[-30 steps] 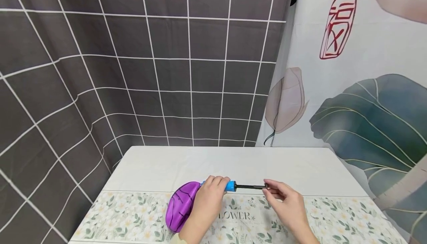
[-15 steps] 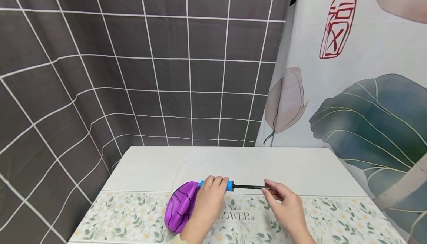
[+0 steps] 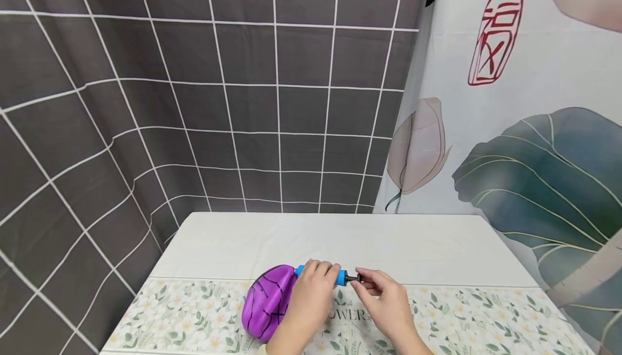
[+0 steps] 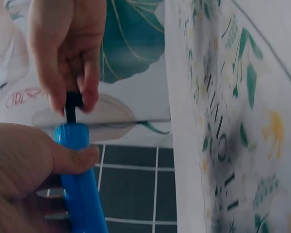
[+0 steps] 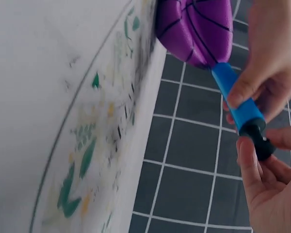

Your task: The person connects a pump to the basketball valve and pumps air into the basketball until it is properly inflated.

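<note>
A blue hand pump (image 4: 81,194) with a black plunger lies level above the table, its far end joined to a purple ball (image 5: 203,29) with black lines. The ball looks partly deflated, creased and dented. My left hand (image 3: 312,301) grips the pump's blue barrel, fingers wrapped over it. At the other end, my right hand (image 3: 386,301) pinches the black plunger handle (image 5: 263,147) between thumb and fingers. Only a short length of the plunger rod (image 4: 71,114) shows outside the barrel. The joint between pump and ball is too small to make out.
A table (image 3: 233,241) carries a white cloth with a floral printed band. Behind it hangs a dark grid-patterned curtain (image 3: 252,107); at the right is a white curtain (image 3: 549,63) with leaf prints.
My right hand has moved left and pushed the plunger most of the way into the barrel. The left hand still grips the pump, and the ball has barely shifted.
</note>
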`<action>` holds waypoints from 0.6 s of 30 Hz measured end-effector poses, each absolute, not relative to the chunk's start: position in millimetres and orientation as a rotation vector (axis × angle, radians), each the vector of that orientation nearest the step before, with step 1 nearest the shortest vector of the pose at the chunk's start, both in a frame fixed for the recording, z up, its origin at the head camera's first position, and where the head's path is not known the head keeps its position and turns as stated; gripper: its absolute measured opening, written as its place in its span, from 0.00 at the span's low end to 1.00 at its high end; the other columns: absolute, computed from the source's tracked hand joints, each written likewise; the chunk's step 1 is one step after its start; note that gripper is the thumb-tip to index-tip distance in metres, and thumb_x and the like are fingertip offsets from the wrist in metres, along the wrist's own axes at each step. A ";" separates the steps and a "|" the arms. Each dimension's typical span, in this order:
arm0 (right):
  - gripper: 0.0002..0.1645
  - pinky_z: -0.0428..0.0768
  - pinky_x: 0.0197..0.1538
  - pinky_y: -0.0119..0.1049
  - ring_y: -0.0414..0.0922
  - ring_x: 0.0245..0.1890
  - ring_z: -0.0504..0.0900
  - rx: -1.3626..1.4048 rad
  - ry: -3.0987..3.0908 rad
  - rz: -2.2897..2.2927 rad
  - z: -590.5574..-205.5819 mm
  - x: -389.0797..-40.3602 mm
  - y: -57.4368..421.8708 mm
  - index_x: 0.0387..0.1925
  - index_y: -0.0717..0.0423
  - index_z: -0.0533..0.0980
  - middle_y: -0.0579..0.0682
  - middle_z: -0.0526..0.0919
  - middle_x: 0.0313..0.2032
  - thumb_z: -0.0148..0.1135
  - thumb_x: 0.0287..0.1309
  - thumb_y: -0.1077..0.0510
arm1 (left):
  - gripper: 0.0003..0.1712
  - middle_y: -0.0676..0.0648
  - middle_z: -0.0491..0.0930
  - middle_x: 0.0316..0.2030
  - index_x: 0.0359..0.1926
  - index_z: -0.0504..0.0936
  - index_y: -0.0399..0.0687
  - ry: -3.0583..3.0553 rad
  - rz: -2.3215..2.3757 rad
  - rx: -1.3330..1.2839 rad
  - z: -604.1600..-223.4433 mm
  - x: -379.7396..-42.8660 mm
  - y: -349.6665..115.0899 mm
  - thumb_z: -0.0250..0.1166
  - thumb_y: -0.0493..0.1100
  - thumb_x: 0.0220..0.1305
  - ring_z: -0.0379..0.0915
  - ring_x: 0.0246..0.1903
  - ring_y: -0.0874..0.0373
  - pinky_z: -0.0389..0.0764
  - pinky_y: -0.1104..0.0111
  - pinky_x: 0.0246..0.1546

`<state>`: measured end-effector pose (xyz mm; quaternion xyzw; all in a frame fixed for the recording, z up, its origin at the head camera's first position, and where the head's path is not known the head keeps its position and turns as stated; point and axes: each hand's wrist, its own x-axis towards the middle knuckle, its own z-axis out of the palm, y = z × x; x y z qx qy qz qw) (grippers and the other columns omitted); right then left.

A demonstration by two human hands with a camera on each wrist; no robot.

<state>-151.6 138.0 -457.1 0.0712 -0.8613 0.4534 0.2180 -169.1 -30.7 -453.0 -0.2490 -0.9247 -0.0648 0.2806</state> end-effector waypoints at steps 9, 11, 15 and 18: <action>0.17 0.84 0.35 0.20 0.30 0.31 0.83 0.198 -2.293 1.199 -440.7 -152.9 174.5 0.44 0.60 0.86 0.48 0.88 0.36 0.75 0.50 0.71 | 0.24 0.50 0.85 0.48 0.55 0.84 0.47 -2.519 -0.311 -0.644 -448.4 -176.0 -39.5 0.75 0.36 0.55 0.79 0.48 0.55 0.77 0.58 0.65; 0.16 0.83 0.35 0.18 0.29 0.31 0.83 0.182 -2.302 1.166 -436.9 -151.9 183.8 0.44 0.60 0.86 0.49 0.88 0.36 0.74 0.51 0.70 | 0.25 0.50 0.84 0.48 0.55 0.83 0.46 -2.538 -0.316 -0.627 -447.6 -176.2 -40.8 0.75 0.34 0.54 0.79 0.49 0.55 0.77 0.58 0.66; 0.16 0.82 0.37 0.16 0.27 0.32 0.82 0.137 -2.329 1.130 -432.1 -150.2 197.2 0.45 0.59 0.85 0.50 0.88 0.38 0.73 0.53 0.69 | 0.28 0.49 0.84 0.50 0.57 0.83 0.47 -2.563 -0.314 -0.608 -447.6 -177.1 -42.2 0.76 0.35 0.54 0.79 0.50 0.54 0.78 0.59 0.64; 0.15 0.82 0.37 0.16 0.27 0.33 0.82 0.111 -2.332 1.133 -431.6 -149.7 201.3 0.46 0.60 0.85 0.51 0.88 0.38 0.73 0.54 0.69 | 0.28 0.50 0.84 0.50 0.57 0.83 0.47 -2.560 -0.303 -0.605 -447.5 -177.6 -42.5 0.76 0.36 0.54 0.79 0.50 0.54 0.80 0.61 0.62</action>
